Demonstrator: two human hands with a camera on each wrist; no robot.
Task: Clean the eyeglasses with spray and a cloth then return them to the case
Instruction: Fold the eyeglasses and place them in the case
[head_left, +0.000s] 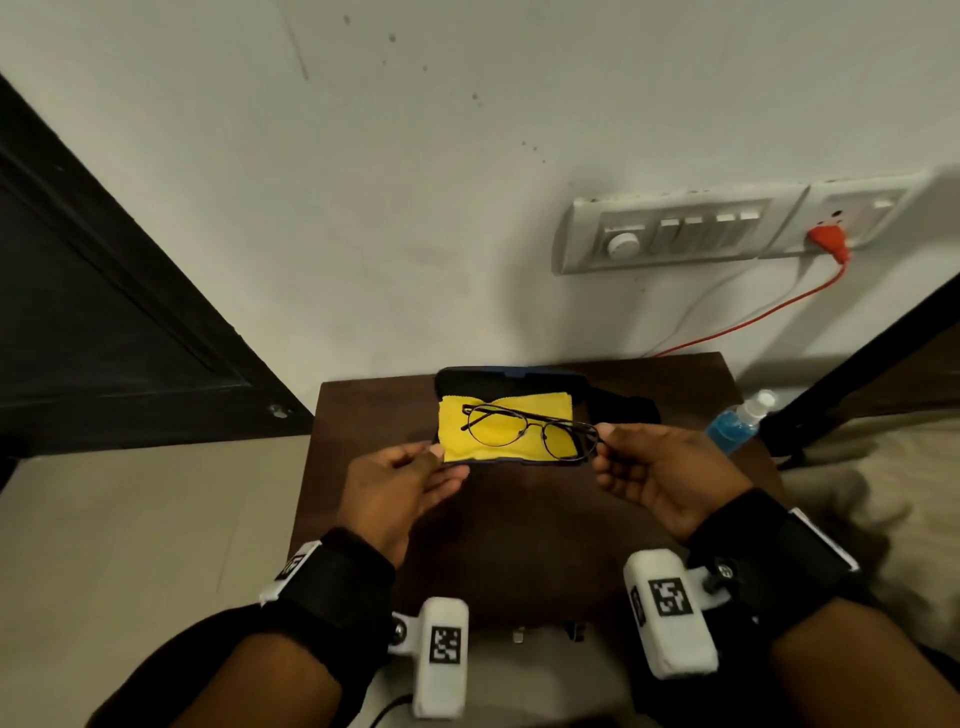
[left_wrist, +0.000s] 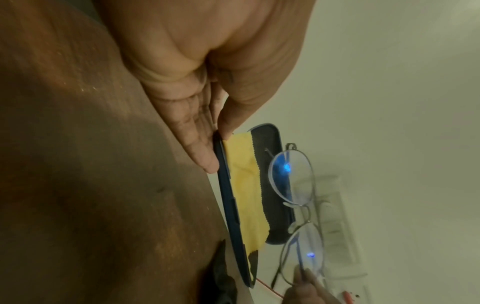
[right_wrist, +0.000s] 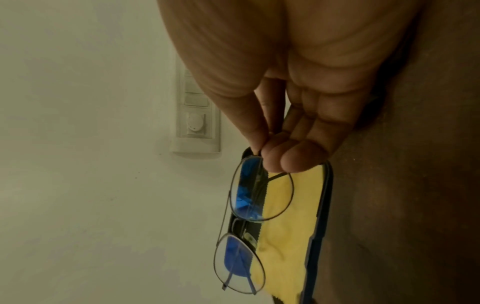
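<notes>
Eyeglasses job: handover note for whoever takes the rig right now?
Right hand: pinches the eyeglasses at their right end, holding them above the open case.
Left hand: fingers straight, thumb and fingers on the near left edge of the eyeglass case, steadying it.
Yellow cloth: lying in the case, untouched.
Blue spray bottle: lying at the table's right edge.
Done: case open, glasses in the grip.
Left: whether spraying and wiping have happened cannot be told from the pictures; if not, spray, wipe, then put the glasses back and close the case.
</notes>
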